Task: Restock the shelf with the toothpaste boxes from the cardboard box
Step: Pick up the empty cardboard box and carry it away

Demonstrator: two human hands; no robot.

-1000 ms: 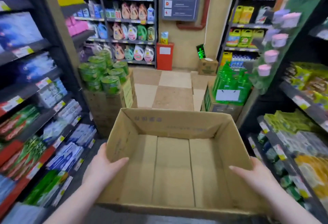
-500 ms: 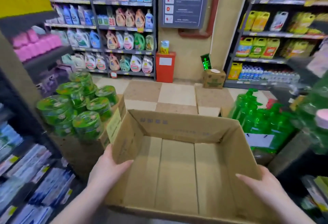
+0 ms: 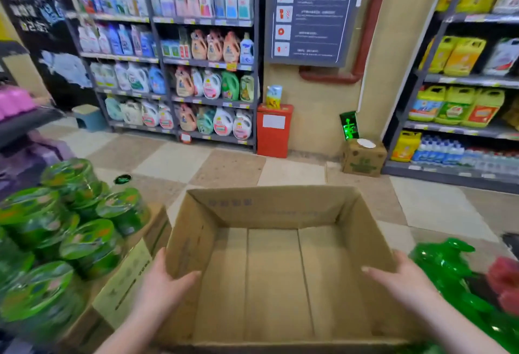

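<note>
between your two hands the cardboard box (image 3: pixel 276 275) is empty; no toothpaste boxes show. your left hand (image 3: pixel 165 283) and right hand (image 3: pixel 404 280) have fingers clamped on its side walls. swing it wide and you could knock the green tubs (image 3: pixel 73 230).

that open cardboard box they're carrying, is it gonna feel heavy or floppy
Probably light: the cardboard box shows only its bare bottom. Its thin walls may flex, since the left hand and right hand each grip one side. With no top flaps visible bracing it, it could twist if held one-handed.
</note>
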